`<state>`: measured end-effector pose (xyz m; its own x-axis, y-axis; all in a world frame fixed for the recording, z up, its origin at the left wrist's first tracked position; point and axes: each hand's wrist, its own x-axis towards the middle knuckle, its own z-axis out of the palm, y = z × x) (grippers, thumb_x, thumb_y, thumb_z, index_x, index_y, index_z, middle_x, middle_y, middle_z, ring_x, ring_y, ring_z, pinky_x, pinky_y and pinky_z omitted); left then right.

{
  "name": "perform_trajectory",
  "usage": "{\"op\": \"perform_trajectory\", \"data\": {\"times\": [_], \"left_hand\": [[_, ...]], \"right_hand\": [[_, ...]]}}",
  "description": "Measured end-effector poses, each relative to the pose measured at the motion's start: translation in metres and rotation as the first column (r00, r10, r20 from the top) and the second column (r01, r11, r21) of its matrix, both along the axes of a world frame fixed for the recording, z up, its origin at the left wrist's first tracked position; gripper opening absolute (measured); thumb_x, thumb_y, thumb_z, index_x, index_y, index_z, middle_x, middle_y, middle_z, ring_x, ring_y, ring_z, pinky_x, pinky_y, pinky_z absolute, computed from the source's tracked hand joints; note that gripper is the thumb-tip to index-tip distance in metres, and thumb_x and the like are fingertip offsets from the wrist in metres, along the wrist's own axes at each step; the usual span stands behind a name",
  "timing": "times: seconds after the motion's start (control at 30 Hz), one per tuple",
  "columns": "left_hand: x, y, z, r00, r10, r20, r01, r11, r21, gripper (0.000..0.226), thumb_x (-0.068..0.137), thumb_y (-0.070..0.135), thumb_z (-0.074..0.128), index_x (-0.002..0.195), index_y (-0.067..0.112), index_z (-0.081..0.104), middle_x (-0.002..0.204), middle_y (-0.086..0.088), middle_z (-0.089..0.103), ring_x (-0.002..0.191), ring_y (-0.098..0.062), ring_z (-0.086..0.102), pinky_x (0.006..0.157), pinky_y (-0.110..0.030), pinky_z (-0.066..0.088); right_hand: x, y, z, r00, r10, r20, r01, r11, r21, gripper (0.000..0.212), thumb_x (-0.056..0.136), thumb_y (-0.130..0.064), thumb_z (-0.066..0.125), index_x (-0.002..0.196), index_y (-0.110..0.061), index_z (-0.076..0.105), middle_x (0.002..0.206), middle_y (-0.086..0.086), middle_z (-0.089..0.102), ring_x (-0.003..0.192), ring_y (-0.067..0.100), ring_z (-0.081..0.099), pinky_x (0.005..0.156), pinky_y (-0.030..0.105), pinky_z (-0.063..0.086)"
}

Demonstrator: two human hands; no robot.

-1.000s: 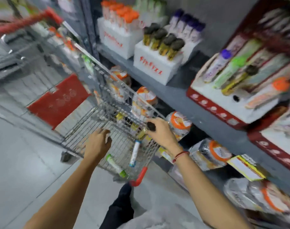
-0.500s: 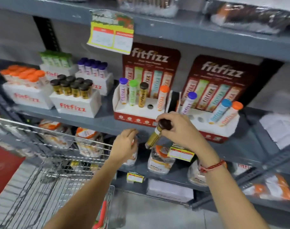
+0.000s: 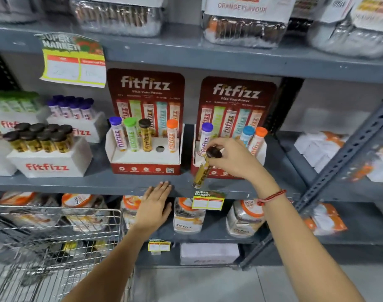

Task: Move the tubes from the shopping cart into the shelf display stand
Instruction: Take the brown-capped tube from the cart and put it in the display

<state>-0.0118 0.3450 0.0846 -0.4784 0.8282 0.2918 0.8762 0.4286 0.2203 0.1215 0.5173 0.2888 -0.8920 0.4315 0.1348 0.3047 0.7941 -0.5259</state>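
Standing in front of you is the big grey shelf (image 3: pixel 208 59), and the wire shopping cart (image 3: pixel 55 247) sits low on your left. On the middle board of the shelf are two red display stands. The left stand (image 3: pixel 142 164) holds four tubes and has one round hole (image 3: pixel 159 148) left open. The right stand (image 3: pixel 238 92) has a purple tube (image 3: pixel 204 138), a blue one and an orange one, with a gap between the purple and the blue.

The brown-capped tube (image 3: pixel 202 171) is in your right hand (image 3: pixel 234 159). It hangs tilted in front of the right stand, cap up, bottom end down near the shelf edge. It is not in a hole yet.

I think this tube is light, hard and smooth, so it could slip or swing. Holding it near the cap, like now, looks good, because the bottom end stays free to go into a hole. You will likely have to stand it up straight first.

Your right hand is curled shut, with fingertips pinching the tube just under the cap. Your left hand (image 3: pixel 155 205) is open and flat, holding nothing, with its fingertips on the front edge of the shelf.
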Motion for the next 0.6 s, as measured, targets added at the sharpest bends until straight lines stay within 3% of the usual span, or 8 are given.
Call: {"op": "perform_trajectory", "data": {"times": [0.1,0.23,0.33,0.43,0.5,0.6], "left_hand": [[0.0,0.001,-0.001,1.0,0.016,0.018,-0.015,1.0,-0.005,0.054,0.091,0.023,0.052,0.139,0.007,0.034,0.147,-0.01,0.037,0.138,-0.023,0.029,0.114,-0.042,0.014],[0.001,0.002,-0.002,0.999,0.032,0.03,-0.031,0.999,-0.02,0.054,0.091,0.024,0.052,0.139,0.007,0.034,0.147,-0.01,0.038,0.137,-0.023,0.03,0.114,-0.043,0.015],[0.002,0.003,-0.003,0.999,0.043,0.025,-0.043,0.999,-0.005,0.051,0.09,0.023,0.054,0.136,0.005,0.04,0.142,-0.013,0.044,0.134,-0.026,0.036,0.112,-0.047,0.02],[0.003,0.005,-0.004,0.999,0.044,-0.006,-0.044,0.999,-0.003,0.052,0.088,0.028,0.046,0.133,0.003,0.044,0.138,-0.015,0.049,0.13,-0.029,0.042,0.109,-0.05,0.025],[0.003,0.008,-0.003,0.999,0.038,-0.013,-0.039,0.999,-0.012,0.055,0.087,0.032,0.042,0.134,0.003,0.042,0.139,-0.015,0.048,0.131,-0.029,0.04,0.11,-0.049,0.023],[0.0,0.012,-0.004,1.0,0.021,-0.007,-0.021,1.0,-0.021,0.057,0.089,0.036,0.041,0.136,0.004,0.038,0.143,-0.014,0.043,0.134,-0.027,0.035,0.113,-0.046,0.017]], "right_hand": [[-0.003,0.009,0.002,0.997,-0.056,-0.051,0.056,0.998,-0.011,0.02,0.08,-0.017,0.067,0.097,-0.007,0.07,0.094,0.013,0.071,0.092,0.029,0.063,0.084,0.041,0.052],[-0.006,0.019,0.005,0.994,-0.096,-0.054,0.094,0.995,-0.025,0.023,0.084,-0.023,0.066,0.093,-0.002,0.068,0.077,0.013,0.066,0.077,0.026,0.063,0.072,0.035,0.05],[-0.007,0.028,0.007,0.995,-0.085,-0.054,0.085,0.996,-0.004,0.024,0.086,-0.023,0.066,0.096,-0.001,0.067,0.082,0.014,0.067,0.078,0.023,0.061,0.069,0.034,0.048],[-0.008,0.041,0.014,0.995,-0.076,-0.06,0.078,0.996,0.039,0.023,0.086,-0.023,0.066,0.099,-0.005,0.066,0.086,0.008,0.064,0.074,0.017,0.056,0.057,0.021,0.04],[-0.01,0.053,0.021,0.994,-0.077,-0.076,0.083,0.993,0.079,0.021,0.085,-0.022,0.067,0.098,-0.005,0.067,0.085,0.007,0.064,0.077,0.018,0.057,0.062,0.024,0.043],[-0.015,0.074,0.027,0.991,-0.115,-0.07,0.125,0.981,0.148,0.025,0.085,-0.022,0.066,0.103,-0.005,0.065,0.101,0.015,0.068,0.094,0.028,0.062,0.084,0.04,0.052]]}}
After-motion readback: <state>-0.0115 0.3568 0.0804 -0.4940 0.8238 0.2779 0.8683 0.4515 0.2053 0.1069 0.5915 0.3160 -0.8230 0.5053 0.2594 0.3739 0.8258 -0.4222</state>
